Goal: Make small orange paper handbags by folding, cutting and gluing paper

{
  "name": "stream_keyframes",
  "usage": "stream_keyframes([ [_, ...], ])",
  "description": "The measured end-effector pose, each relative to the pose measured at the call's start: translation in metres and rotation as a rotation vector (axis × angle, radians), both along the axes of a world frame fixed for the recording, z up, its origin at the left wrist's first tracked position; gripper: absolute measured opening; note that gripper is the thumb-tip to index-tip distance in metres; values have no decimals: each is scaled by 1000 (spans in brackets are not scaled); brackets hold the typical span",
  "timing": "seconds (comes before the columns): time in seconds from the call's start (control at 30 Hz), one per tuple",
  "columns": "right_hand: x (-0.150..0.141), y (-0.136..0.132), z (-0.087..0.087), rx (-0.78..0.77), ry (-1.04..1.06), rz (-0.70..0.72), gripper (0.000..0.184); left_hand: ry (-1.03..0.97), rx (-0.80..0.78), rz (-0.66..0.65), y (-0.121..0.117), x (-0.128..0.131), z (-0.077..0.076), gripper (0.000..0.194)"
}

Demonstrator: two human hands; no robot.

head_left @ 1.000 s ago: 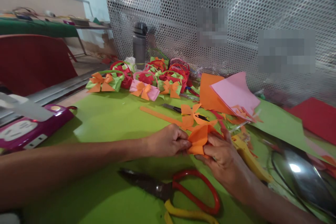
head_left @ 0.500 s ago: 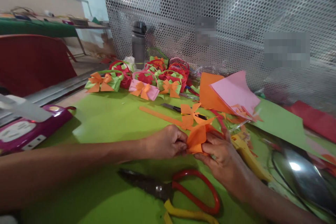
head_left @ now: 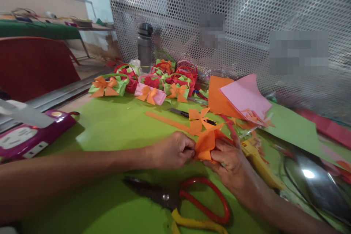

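Between my two hands is a folded piece of orange paper [head_left: 206, 144], held just above the green tabletop. My left hand [head_left: 175, 148] pinches its left edge, fingers closed. From the other side my right hand [head_left: 230, 159] grips it, fingers on the front and partly inside the fold. Just behind lie an orange paper flower shape [head_left: 199, 119], an orange paper strip [head_left: 166, 120] and a box cutter [head_left: 179, 112]. Scissors [head_left: 203, 199] with one red and one yellow handle rest in front. A yellow glue gun [head_left: 261, 164] lies right of my right hand.
Several small paper baskets with bows [head_left: 150, 93] stand at the back, before a grey bottle [head_left: 144, 46] and a perforated metal panel [head_left: 175, 3]. Orange and pink paper sheets [head_left: 246, 95] lie back right, a phone [head_left: 320, 179] at right. A purple power strip [head_left: 38, 133] is left.
Almost nothing differs. Both hands keep hold of the orange paper in nearly the same place, with only a tiny shift of the fingers.
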State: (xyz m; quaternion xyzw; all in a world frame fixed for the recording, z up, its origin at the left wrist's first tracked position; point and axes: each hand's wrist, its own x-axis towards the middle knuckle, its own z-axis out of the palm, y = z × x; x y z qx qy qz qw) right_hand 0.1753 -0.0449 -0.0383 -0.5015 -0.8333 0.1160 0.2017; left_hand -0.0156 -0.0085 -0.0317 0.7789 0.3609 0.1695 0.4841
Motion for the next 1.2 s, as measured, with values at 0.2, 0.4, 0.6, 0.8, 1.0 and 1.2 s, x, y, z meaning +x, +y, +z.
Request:
stream_keyframes([
  [0.2, -1, 1, 2, 63, -39, 28, 20, 6, 70, 11, -2, 1, -2, 17],
  [0.4, 0, -1, 2, 147, -113, 86, 27, -100, -6, -21, -3, 3, -4, 16],
  [0.6, -1, -2, 1, 136, -104, 122, 27, -57, 14, 60, -1, 4, -7, 17],
  [0.8, 0, -1, -2, 77, -103, 80, 24, -49, -28, 142, 0, 6, -8, 12],
  [1.0, -2, -2, -3, 121, -128, 91, 27, -108, -68, 95, 0, 7, -8, 12],
  [1.2, -2, -2, -2, 34, -107, 54, 19, -51, 8, 118, 0, 4, -11, 11],
])
